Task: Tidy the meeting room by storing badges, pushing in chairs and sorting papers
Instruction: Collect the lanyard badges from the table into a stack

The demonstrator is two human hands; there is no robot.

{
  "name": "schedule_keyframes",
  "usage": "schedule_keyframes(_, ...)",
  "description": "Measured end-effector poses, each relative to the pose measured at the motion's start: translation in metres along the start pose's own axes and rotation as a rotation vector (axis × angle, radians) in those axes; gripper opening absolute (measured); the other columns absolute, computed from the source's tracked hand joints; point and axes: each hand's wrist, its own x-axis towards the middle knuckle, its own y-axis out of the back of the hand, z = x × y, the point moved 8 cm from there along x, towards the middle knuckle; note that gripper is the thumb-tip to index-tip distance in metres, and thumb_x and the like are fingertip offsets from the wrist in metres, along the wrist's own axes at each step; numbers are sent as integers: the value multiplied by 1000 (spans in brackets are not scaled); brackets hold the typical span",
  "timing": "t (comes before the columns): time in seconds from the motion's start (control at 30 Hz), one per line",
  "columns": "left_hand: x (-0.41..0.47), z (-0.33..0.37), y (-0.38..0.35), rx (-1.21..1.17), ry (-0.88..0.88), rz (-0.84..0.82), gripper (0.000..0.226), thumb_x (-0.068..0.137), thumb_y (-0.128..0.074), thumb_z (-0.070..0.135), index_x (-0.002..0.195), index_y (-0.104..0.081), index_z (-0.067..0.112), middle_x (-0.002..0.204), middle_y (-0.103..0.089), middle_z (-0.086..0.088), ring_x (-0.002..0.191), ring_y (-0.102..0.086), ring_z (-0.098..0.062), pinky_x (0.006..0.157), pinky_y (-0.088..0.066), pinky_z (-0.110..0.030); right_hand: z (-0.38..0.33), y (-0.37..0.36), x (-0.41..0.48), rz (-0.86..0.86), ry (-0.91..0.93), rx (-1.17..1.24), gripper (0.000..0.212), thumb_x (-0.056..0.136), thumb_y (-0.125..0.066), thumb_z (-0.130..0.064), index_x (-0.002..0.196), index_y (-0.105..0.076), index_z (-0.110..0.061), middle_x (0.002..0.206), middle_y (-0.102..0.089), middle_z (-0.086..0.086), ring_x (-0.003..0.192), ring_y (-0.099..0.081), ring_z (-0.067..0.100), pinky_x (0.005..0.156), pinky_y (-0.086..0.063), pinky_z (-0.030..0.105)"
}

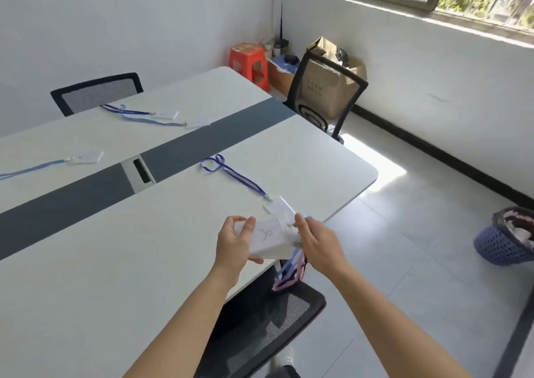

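Over the near table edge: you're holding a stack of badges (270,240) between both hands, right above the table (115,247) rim.
Left hand (235,244): thumb on top, fingers curled under the stack's left end, a proper grip.
Right hand (315,243): fingers bent round the stack's right end where the clips are. Looks like a pinch, though the fingertips are hidden.
Straps (290,273): a blue and pink bundle dangles under your right hand, over the near chair (274,320).
Next badge (278,205): flat on the table just past your right hand, nearly touching the stack. Its long axis runs away from you and leftward, and its dark blue lanyard (234,172) trails further along that line.
Nearer hand: the right, I'd say.
Room: plenty of bare tabletop on the left, but the table's edge sits close on the right, so I'd pull the badge towards you, not sideways.
Leftovers: more badges (86,156) lie well apart on the far half, beyond the grey strip (72,201).
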Motion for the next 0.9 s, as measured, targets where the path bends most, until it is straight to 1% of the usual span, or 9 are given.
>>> schedule_keyframes(0.07,30,-6,-14,25,47,9,20,97,-63,29,103,-54,13,102,-63,-14,83,-67,-29,47,-56,-40,17,16,35,5,-59,-86,57,104,-29,-54,94,-65,-11,94,-68,5,92,-61,27,85,-49,43)
schedule_keyframes(0.17,65,-6,-29,98,70,17,18,97,-61,29,104,-54,15,101,-61,-10,83,-67,-29,45,-56,-39,27,36,82,-45,-62,-216,43,103,-35,-47,75,-51,-20,80,-56,-2,84,-53,23,70,-41,37)
schedule_keyframes(0.2,75,-6,-33,110,77,24,17,97,-61,30,103,-54,16,101,-61,-10,84,-66,-29,45,-55,-38,28,40,98,-66,-56,-243,38,103,-37,-46,79,-53,-21,83,-57,-4,86,-52,21,71,-40,35)
schedule_keyframes(0.27,89,-8,-38,125,108,46,15,97,-61,31,101,-53,18,101,-62,-11,86,-66,-30,45,-55,-36,32,42,130,-106,-47,-269,31,101,-40,-45,103,-62,-23,101,-62,-5,96,-54,17,81,-44,34)
schedule_keyframes(0.33,100,-17,-40,137,145,79,15,97,-61,32,101,-53,20,101,-62,-11,85,-67,-30,44,-55,-36,36,31,159,-161,-24,-284,35,101,-43,-43,120,-62,-21,115,-63,-3,103,-57,16,89,-46,34)
schedule_keyframes(0.4,106,-24,-40,154,172,105,17,97,-61,33,102,-53,19,101,-61,-10,84,-66,-30,45,-55,-36,34,17,178,-223,22,-302,36,101,-45,-42,127,-59,-21,123,-60,0,106,-59,17,94,-47,35)
schedule_keyframes(0.53,116,-42,-39,171,243,225,18,97,-60,33,104,-53,18,99,-60,-8,80,-66,-28,45,-56,-37,29,-20,214,-407,162,-426,42,101,-50,-37,140,-47,-22,135,-50,4,110,-59,21,94,-48,36)
schedule_keyframes(0.7,122,-56,-40,226,314,404,19,97,-61,33,106,-54,19,99,-58,-6,83,-63,-27,45,-57,-39,28,-70,248,-665,402,-653,62,97,-58,-31,151,-32,-21,142,-43,10,124,-48,31,100,-44,40)
schedule_keyframes(0.9,118,-62,-74,228,435,653,21,97,-61,31,108,-54,15,96,-60,-5,79,-63,-18,45,-57,-40,45,-99,276,-896,718,-874,89,92,-66,-41,158,-10,-21,157,-24,13,142,-28,34,113,-31,45)
